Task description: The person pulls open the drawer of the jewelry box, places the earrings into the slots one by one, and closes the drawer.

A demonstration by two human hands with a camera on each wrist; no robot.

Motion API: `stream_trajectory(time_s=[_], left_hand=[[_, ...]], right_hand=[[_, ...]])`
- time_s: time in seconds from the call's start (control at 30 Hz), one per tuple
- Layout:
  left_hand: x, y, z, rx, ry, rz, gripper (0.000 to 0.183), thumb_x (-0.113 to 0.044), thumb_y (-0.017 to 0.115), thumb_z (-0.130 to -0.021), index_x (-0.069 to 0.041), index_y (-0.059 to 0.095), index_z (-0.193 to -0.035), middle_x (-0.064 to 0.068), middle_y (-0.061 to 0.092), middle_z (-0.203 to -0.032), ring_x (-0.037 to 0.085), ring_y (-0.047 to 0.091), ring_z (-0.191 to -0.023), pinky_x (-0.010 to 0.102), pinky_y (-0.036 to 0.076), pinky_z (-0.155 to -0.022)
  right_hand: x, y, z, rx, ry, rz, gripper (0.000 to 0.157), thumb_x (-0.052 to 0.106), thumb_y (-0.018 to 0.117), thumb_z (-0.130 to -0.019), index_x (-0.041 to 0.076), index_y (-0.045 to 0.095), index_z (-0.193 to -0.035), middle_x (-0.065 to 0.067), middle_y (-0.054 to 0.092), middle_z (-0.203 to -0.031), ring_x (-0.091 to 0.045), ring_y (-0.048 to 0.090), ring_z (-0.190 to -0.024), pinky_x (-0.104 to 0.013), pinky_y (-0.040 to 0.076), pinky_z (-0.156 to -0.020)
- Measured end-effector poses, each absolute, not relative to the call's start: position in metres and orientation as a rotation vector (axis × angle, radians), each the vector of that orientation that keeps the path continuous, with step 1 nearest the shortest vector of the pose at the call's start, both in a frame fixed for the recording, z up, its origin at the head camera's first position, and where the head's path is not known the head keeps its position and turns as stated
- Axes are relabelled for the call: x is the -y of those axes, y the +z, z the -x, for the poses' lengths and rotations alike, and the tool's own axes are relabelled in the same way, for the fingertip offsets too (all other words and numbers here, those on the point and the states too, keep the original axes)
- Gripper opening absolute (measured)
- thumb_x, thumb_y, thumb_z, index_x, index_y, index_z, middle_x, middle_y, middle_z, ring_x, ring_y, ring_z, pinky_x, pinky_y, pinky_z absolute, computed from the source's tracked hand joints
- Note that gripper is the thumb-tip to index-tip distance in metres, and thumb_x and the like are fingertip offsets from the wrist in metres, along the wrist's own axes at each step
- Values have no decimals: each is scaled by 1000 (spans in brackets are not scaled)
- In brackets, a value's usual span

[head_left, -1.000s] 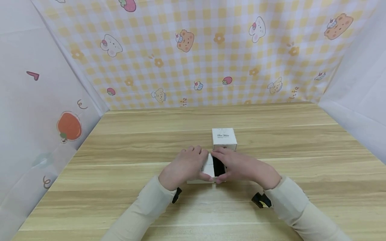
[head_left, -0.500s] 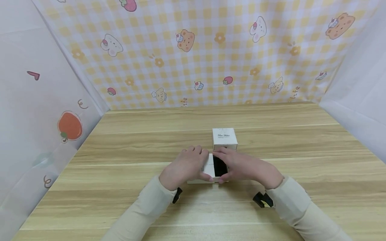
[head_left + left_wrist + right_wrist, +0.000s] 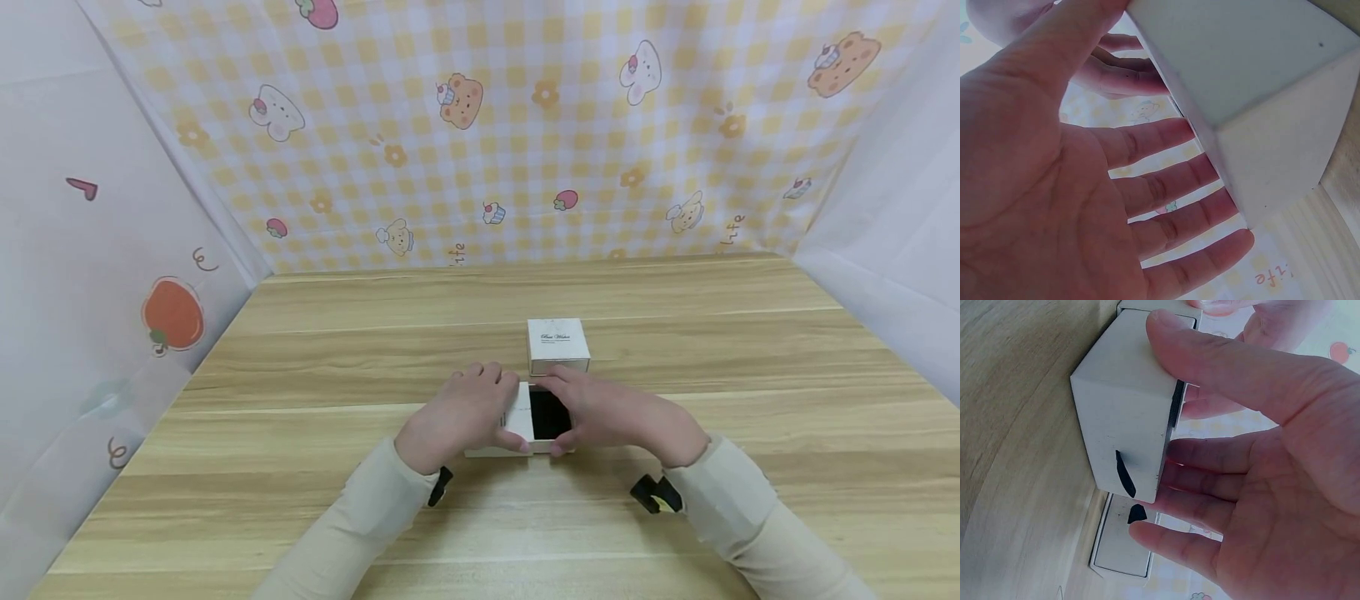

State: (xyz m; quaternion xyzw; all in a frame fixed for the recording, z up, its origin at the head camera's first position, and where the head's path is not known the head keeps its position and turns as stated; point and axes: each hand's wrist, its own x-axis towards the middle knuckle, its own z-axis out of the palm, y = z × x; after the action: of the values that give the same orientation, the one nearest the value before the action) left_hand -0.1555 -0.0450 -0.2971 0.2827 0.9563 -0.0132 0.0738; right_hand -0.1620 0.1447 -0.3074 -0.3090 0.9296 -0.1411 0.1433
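Observation:
In the head view a white sliding box lies mid-table, partly pulled apart. My left hand (image 3: 459,421) grips its outer sleeve (image 3: 519,412), thumb along the near side and fingers along the far side. The drawer (image 3: 542,447) sticks out to the right, its inside black. My right hand (image 3: 618,418) holds that drawer by its near and far walls. The right wrist view shows a black pull tab (image 3: 1125,475) on the drawer's end face. In the left wrist view the sleeve's plain white end (image 3: 1291,137) faces the camera.
A second white box (image 3: 558,340), closed and printed with dark lettering, sits just behind on the wooden table (image 3: 360,333). A checked cartoon curtain (image 3: 525,150) hangs along the back edge, with white cloth (image 3: 112,275) at the left.
My right hand has shifted slightly right, drawing the drawer farther out of the sleeve, so more black interior shows. The left hand and the second box have stayed put.

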Motion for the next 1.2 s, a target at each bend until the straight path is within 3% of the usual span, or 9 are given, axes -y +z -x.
stream_trajectory(time_s=[0.43,0.9,1.2], left_hand=[[44,-297,156,-2857,-19,-840,67,-59,70,-69,-11,53,-111,1,50,-95,18,46,-87,34,43,-79],[44,-296,156,-2850,-28,-825,70,-60,69,-69,-10,52,-115,3,53,-105,19,48,-93,37,44,-84],[44,-296,156,-2850,-26,-836,68,-60,69,-69,-10,52,-111,2,51,-98,18,45,-87,35,43,-80]], right_hand=[[-148,-305,163,-2689,-363,820,76,29,80,-71,-1,43,-131,-7,47,-120,-18,49,-100,-38,43,-90],[-153,-300,163,-2668,-335,761,80,28,80,-71,-3,40,-133,-9,46,-123,-20,48,-108,-40,41,-97],[-155,-297,161,-2659,-328,758,77,27,80,-71,-3,41,-131,-9,45,-123,-21,48,-109,-40,40,-97]])
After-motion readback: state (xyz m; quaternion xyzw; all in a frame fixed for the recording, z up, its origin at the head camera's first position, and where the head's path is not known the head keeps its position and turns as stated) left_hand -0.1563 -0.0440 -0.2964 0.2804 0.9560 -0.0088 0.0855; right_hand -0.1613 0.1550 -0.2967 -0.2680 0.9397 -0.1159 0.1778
